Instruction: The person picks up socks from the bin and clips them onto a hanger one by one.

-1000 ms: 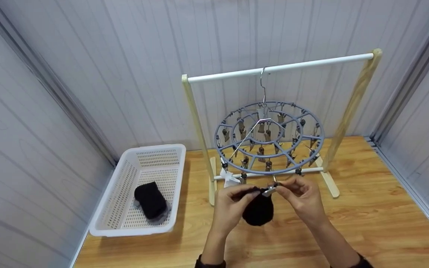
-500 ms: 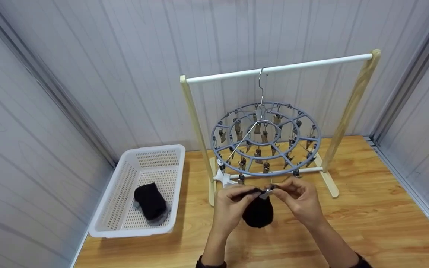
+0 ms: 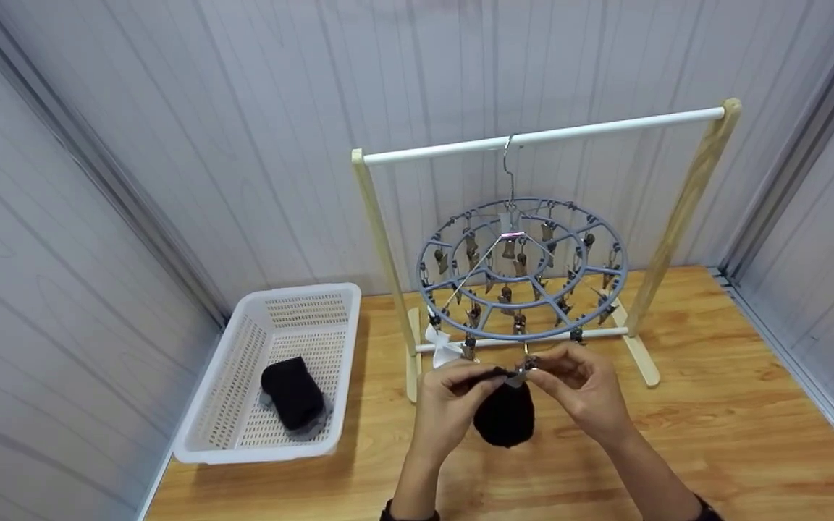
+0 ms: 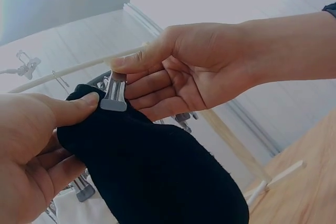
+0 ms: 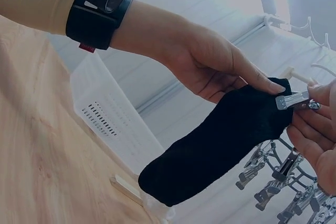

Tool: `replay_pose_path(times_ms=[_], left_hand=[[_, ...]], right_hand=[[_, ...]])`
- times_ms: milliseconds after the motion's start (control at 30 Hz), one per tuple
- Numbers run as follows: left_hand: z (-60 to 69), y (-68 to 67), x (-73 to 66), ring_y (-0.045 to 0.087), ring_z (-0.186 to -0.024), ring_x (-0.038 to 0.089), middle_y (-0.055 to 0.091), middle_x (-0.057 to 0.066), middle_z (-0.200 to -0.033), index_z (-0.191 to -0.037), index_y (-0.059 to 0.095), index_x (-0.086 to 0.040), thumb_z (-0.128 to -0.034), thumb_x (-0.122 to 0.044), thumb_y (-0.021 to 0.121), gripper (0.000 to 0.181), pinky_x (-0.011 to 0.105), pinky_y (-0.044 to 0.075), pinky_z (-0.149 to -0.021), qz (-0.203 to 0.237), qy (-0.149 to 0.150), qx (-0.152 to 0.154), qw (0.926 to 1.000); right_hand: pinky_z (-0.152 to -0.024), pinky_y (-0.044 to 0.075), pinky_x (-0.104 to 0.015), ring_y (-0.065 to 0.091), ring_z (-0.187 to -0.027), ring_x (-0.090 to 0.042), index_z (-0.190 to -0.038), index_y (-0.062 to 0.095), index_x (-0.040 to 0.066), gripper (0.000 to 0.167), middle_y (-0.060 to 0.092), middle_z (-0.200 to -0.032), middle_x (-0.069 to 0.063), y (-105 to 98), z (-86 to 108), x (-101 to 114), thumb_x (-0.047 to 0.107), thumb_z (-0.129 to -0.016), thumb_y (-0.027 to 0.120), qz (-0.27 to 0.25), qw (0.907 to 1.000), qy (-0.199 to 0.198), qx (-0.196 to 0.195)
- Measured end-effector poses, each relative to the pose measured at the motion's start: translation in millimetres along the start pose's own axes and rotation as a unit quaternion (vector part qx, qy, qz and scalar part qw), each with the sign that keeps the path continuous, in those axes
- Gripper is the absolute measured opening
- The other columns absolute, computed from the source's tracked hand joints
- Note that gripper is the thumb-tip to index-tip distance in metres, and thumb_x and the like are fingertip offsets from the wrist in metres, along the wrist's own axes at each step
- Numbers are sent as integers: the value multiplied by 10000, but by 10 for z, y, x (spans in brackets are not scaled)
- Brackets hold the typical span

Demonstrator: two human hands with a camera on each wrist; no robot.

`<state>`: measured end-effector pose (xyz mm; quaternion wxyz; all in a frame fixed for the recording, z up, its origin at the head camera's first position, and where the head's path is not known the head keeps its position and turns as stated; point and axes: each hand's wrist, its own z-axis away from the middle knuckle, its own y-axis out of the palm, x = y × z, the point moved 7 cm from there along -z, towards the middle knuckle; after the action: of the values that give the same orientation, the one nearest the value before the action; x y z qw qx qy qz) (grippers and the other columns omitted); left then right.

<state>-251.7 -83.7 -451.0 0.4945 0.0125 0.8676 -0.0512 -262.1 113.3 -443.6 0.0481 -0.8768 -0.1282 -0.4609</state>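
Sock (image 4: 163, 166) edge touches clip (image 4: 114, 97), basket (image 3: 243, 454) apart.

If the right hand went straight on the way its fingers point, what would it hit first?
Probably the black sock, just beyond the clip the right hand pinches, then the left hand; depth is unclear.

A white perforated basket (image 3: 258, 455) sits at 8 o'clock on a wood-grain tabletop (image 3: 735, 420), a black bundle (image 3: 292, 391) resting over a grey piece (image 3: 313, 428) inside it. A wooden rack (image 3: 690, 202) stands on the tabletop, its white top bar (image 3: 605, 128) running from 11 to 2 o'clock. Near 6 o'clock shows a white item (image 3: 444, 352), possibly cloth, too small to tell. Pale panelled walls (image 3: 287, 87) rise at 9, 12 and 3 o'clock.
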Motion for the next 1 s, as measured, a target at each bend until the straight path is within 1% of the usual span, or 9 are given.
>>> replay_pose_path(times_ms=[167, 300, 467, 633, 800, 933, 1000], left_hand=[[4, -3, -12, 730, -899, 184, 786, 46, -983, -1053, 836, -65, -939, -110, 816, 124, 321, 630, -756, -76, -33, 62, 9999], [5, 2, -21, 732, -887, 176, 787, 42, -977, -1050, 837, -71, -947, -112, 811, 114, 321, 630, -750, -185, -37, 147, 9997], [12, -6, -29, 743, -855, 159, 790, 44, -968, -1046, 837, -70, -947, -118, 814, 112, 319, 632, -736, -310, -62, 166, 9994], [15, -30, -21, 747, -887, 177, 792, 43, -984, -1038, 837, -69, -931, -95, 825, 110, 340, 635, -770, -348, -127, 201, 9991], [17, -68, 13, 753, -961, 185, 799, 67, -1038, -1050, 838, -71, -921, -94, 834, 131, 339, 629, -830, -355, -323, 252, 9985], [15, -106, 21, 762, -949, 187, 802, 78, -1059, -1053, 836, -62, -928, -94, 827, 129, 325, 628, -817, -387, -425, 266, 9980], [16, -124, 24, 765, -926, 189, 803, 67, -1055, -1054, 832, -51, -932, -94, 823, 130, 322, 630, -803, -387, -464, 279, 9978]], right_hand=[[-757, 632, -304, 773, -911, -193, -1106, 731, -33, 221, 787, -1024, -145, -19, -1, 15, -155, -923, 710, 527, 9985, 159, -61], [-788, 632, -319, 768, -943, -177, -1143, 754, 4, 252, 785, -1044, -133, -34, -11, 34, -127, -930, 724, 921, 9956, 176, -15], [-825, 626, -315, 767, -975, -180, -1169, 770, 26, 264, 787, -1076, -131, -92, -26, 59, -96, -937, 737, 1091, 9938, 203, -74], [-819, 623, -295, 770, -944, -188, -1125, 786, 44, 228, 790, -1044, -139, -209, -40, 89, -80, -938, 747, 1171, 9925, 190, -285], [-785, 619, -267, 769, -881, -194, -1068, 789, 27, 190, 794, -974, -124, -326, -64, 129, -100, -936, 737, 1368, 9898, 62, -395], [-767, 611, -241, 768, -842, -191, -1030, 796, 32, 157, 798, -939, -101, -427, -72, 147, -86, -943, 737, 1582, 9859, 118, -533], [-748, 611, -243, 766, -823, -193, -1007, 800, 37, 145, 797, -921, -108, -476, -76, 162, -79, -950, 734, 1589, 9851, 151, -647]])
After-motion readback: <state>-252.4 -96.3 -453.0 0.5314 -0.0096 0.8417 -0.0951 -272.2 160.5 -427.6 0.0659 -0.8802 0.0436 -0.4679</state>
